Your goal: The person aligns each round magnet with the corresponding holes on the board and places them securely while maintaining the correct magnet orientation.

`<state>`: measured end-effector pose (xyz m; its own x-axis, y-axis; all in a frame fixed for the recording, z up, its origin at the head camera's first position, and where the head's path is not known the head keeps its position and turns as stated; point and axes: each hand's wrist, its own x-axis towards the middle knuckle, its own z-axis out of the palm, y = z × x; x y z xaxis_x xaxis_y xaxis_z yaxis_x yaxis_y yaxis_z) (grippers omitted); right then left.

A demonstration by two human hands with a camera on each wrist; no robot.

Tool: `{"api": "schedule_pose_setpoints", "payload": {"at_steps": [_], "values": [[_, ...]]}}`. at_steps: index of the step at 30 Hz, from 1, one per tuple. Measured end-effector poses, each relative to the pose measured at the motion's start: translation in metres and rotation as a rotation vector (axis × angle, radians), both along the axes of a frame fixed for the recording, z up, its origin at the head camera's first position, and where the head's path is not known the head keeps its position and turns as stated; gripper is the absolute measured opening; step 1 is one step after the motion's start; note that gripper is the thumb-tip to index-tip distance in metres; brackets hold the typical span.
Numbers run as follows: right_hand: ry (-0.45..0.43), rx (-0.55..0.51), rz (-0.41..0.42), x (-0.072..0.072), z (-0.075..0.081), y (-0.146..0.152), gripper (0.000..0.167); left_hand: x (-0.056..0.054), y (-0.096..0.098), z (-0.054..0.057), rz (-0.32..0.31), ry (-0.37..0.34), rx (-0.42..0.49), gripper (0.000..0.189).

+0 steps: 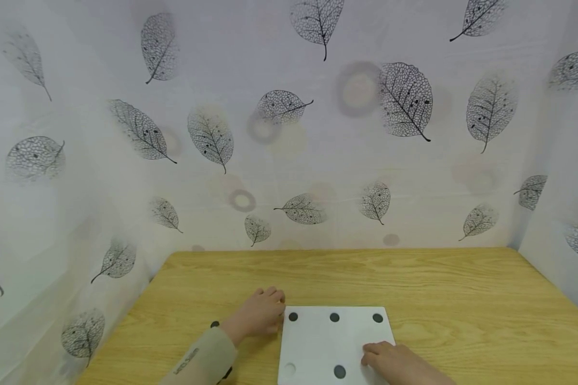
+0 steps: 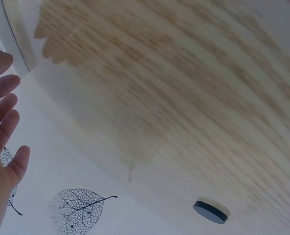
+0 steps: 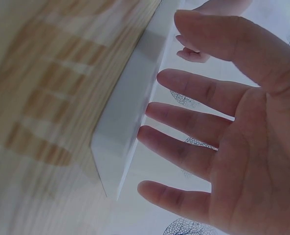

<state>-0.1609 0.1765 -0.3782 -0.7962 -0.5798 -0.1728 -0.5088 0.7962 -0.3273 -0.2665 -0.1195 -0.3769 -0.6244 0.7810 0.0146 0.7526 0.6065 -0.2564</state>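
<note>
A flat white board (image 1: 325, 342) lies on the wooden table, with dark round discs (image 1: 334, 317) along its far side and another dark disc (image 1: 339, 371) near the front. At its front left corner is a pale round recess (image 1: 289, 369). My left hand (image 1: 260, 312) is beside the board's far left corner; in the left wrist view its fingers (image 2: 5, 125) look loosely extended, with nothing seen between them. My right hand (image 1: 390, 359) rests its fingertips on the board's right part. The right wrist view shows those fingers (image 3: 184, 152) spread and nearly straight over the board's edge (image 3: 130, 107).
Loose dark discs lie by my left forearm, one black disc (image 1: 214, 324) beyond the sleeve (image 1: 204, 355) and another black disc (image 1: 227, 372) on its near side. White leaf-print cloth (image 1: 318, 160) encloses the back and both sides of the wooden table (image 1: 462, 289).
</note>
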Motion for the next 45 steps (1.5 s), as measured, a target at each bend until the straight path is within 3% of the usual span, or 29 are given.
{"api": "schedule_pose_setpoints", "payload": {"at_steps": [6, 16, 24, 33, 45], "values": [[-0.025, -0.014, -0.008, 0.0, -0.001, 0.0, 0.05, 0.001, -0.012, -0.001, 0.009, -0.008, -0.01, 0.015], [0.004, -0.039, 0.015, 0.001, -0.002, 0.002, 0.052, 0.001, -0.023, 0.001, 0.065, -0.059, 0.021, 0.009], [-0.008, -0.037, 0.005, 0.001, 0.0, 0.001, 0.052, 0.004, -0.032, 0.001, 0.049, -0.018, 0.022, 0.011], [-0.037, -0.038, -0.027, 0.0, -0.001, 0.001, 0.052, 0.004, -0.043, -0.001, 0.092, -0.017, 0.026, 0.012], [-0.008, -0.045, 0.008, 0.001, -0.004, 0.005, 0.051, 0.008, -0.051, 0.001, 0.069, 0.014, 0.079, 0.009]]}}
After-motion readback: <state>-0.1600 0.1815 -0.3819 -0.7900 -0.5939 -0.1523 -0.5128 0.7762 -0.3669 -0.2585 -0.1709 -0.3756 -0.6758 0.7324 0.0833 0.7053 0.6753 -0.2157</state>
